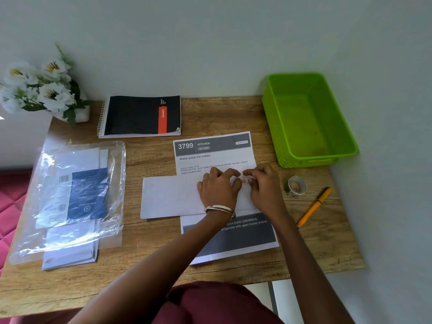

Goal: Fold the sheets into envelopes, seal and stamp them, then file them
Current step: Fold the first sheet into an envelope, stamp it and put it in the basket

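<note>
Nearest lies the printed sheet (228, 239), and across it a white envelope (170, 197) on the surface (311, 242). Above the envelope the left hand (218, 188) and right hand (264, 185) meet, fingers curled, pinching something small and pale; perhaps tape, I cannot tell. It may stick crooked if the envelope slides. Farther right wait the tape roll (295, 185), pen (314, 206) and green basket (308, 120).

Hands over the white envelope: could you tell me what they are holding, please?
Both hands pinch something small and pale between their fingers; what it is cannot be told.
</note>
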`<state>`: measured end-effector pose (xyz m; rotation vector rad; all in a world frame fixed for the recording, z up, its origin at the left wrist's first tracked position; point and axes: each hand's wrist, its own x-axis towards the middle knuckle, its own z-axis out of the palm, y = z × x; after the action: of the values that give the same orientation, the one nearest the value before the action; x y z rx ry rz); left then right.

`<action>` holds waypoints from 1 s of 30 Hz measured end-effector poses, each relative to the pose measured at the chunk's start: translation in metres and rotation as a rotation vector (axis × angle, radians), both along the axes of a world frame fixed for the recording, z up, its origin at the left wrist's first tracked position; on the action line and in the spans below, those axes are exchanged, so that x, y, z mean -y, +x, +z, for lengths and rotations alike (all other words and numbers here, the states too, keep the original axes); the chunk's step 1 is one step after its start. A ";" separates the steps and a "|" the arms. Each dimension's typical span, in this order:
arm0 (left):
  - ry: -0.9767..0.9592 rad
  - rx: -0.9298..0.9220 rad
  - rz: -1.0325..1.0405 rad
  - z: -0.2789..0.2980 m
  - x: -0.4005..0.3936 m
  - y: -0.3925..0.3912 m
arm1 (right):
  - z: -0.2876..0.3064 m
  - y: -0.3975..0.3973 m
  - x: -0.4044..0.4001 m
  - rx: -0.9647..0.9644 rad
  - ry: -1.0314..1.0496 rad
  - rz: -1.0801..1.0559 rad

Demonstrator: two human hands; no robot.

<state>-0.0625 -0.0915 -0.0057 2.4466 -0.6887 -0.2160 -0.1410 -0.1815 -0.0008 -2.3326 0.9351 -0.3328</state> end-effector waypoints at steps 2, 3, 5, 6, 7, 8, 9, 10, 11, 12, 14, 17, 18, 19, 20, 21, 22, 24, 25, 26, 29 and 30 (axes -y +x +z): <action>0.004 0.022 -0.006 -0.002 -0.001 -0.001 | 0.000 -0.001 -0.002 -0.021 -0.052 0.017; 0.008 0.033 -0.012 -0.002 -0.001 -0.001 | 0.000 -0.001 -0.002 -0.036 -0.084 0.024; 0.014 0.054 -0.021 -0.002 -0.002 -0.001 | 0.001 -0.002 -0.005 -0.080 -0.153 0.034; 0.015 0.062 -0.024 -0.002 -0.002 -0.001 | 0.001 -0.003 -0.007 -0.108 -0.190 0.040; 0.013 0.069 -0.025 -0.002 -0.003 -0.001 | 0.001 -0.004 -0.010 -0.137 -0.230 0.047; 0.010 0.076 -0.024 -0.003 -0.003 -0.001 | 0.000 -0.006 -0.012 -0.164 -0.273 0.054; 0.008 0.082 -0.023 -0.003 -0.003 -0.001 | -0.001 -0.009 -0.015 -0.188 -0.321 0.060; 0.008 0.087 -0.022 -0.004 -0.004 -0.001 | -0.002 -0.013 -0.018 -0.210 -0.368 0.063; 0.008 0.092 -0.023 -0.004 -0.004 0.000 | -0.004 -0.017 -0.020 -0.227 -0.412 0.062; 0.007 0.096 -0.024 -0.004 -0.004 -0.001 | -0.005 -0.021 -0.023 -0.242 -0.444 0.060; 0.002 0.094 -0.024 -0.004 -0.004 0.000 | -0.007 -0.027 -0.030 -0.257 -0.471 0.047; -0.006 0.081 -0.023 -0.004 -0.004 0.000 | -0.007 -0.033 -0.040 -0.254 -0.481 0.019; -0.009 0.074 -0.027 -0.004 -0.004 0.000 | -0.006 -0.033 -0.041 -0.254 -0.485 0.014; -0.016 0.066 -0.034 -0.003 -0.005 0.000 | -0.003 -0.032 -0.040 -0.252 -0.477 0.010; -0.027 0.054 -0.042 -0.003 -0.005 0.001 | 0.000 -0.030 -0.038 -0.250 -0.448 0.001; -0.042 0.035 -0.051 -0.003 -0.005 0.003 | 0.004 -0.025 -0.035 -0.246 -0.408 -0.016; -0.057 0.008 -0.058 -0.002 -0.006 0.006 | 0.008 -0.021 -0.031 -0.243 -0.369 -0.038; -0.069 -0.046 -0.081 -0.002 -0.007 0.011 | 0.015 -0.011 -0.025 -0.247 -0.340 -0.054; -0.065 -0.069 -0.096 -0.002 -0.008 0.013 | 0.015 -0.007 -0.023 -0.261 -0.351 -0.041; -0.059 -0.089 -0.108 -0.001 -0.008 0.014 | 0.015 -0.005 -0.023 -0.283 -0.359 -0.019; -0.056 -0.113 -0.110 0.001 -0.007 0.015 | 0.010 -0.006 -0.029 -0.352 -0.419 0.042; -0.054 -0.118 -0.110 0.001 -0.006 0.015 | 0.009 -0.008 -0.030 -0.367 -0.445 0.045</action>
<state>-0.0474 -0.0855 -0.0047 2.3265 -0.7669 -0.3772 -0.1487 -0.1514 0.0081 -2.8864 1.0597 -0.0977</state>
